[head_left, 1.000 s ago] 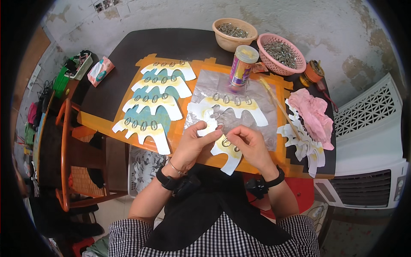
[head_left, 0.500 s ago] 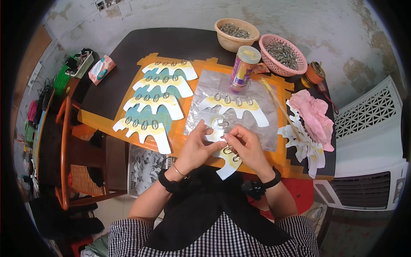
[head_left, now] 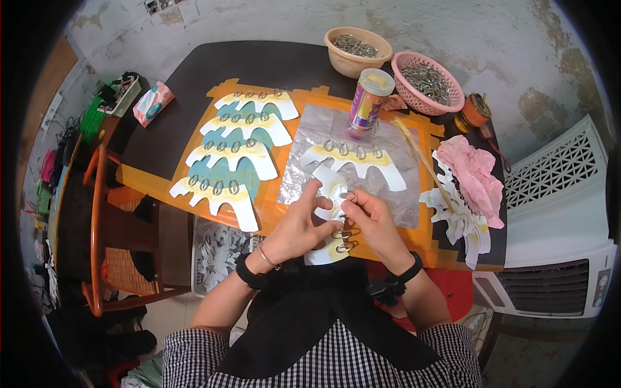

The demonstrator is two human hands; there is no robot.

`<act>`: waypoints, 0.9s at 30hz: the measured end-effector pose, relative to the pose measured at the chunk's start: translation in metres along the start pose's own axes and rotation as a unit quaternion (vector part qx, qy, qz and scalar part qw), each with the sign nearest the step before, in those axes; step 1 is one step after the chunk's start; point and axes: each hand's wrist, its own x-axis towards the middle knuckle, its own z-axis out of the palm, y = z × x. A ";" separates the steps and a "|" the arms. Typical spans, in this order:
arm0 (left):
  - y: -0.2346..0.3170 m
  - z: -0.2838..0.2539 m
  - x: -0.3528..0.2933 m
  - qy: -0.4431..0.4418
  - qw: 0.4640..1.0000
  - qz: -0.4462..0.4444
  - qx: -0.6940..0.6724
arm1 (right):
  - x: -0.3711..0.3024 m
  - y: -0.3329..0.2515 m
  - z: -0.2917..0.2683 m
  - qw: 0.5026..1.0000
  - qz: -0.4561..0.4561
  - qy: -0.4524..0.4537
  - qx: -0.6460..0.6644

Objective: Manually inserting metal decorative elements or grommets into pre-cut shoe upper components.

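Observation:
Between my hands, tilted lengthwise, is a white scalloped piece [head_left: 328,254] with a yellow-smeared edge and oval metal rings [head_left: 345,247] along its right side. My left hand [head_left: 299,222] grips it from the left, thumb pressed near its middle. My right hand [head_left: 373,223] pinches its right edge near an upper ring; the fingertips partly hide that spot. Just beyond lies a similar ringed piece [head_left: 388,173] on a clear plastic sheet [head_left: 297,169]. Several more ringed pieces [head_left: 242,210] lie in a column to the left.
A lidded jar [head_left: 370,103] stands on the sheet. Farther back are a beige bowl [head_left: 343,63] and a pink basket [head_left: 414,97] of metal rings. On the right, a brush [head_left: 427,161] rests on stacked white pieces [head_left: 475,236] beside a pink cloth [head_left: 469,178]. A tissue pack [head_left: 154,105] sits far left.
The held piece has turned more upright, its lower end swinging left. My right fingers have moved slightly up along its edge; my left hand has barely moved.

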 end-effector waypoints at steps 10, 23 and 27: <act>0.010 -0.014 0.002 -0.028 0.998 -0.054 -0.022 | 0.003 0.002 -0.010 0.983 0.093 -0.015 0.160; -0.007 -0.010 0.012 0.048 0.989 0.015 -0.141 | -0.013 0.001 -0.013 0.998 0.037 -0.033 0.043; -0.008 -0.017 0.007 -0.005 0.956 -0.072 -0.284 | -0.011 -0.006 -0.009 0.998 0.040 0.006 0.038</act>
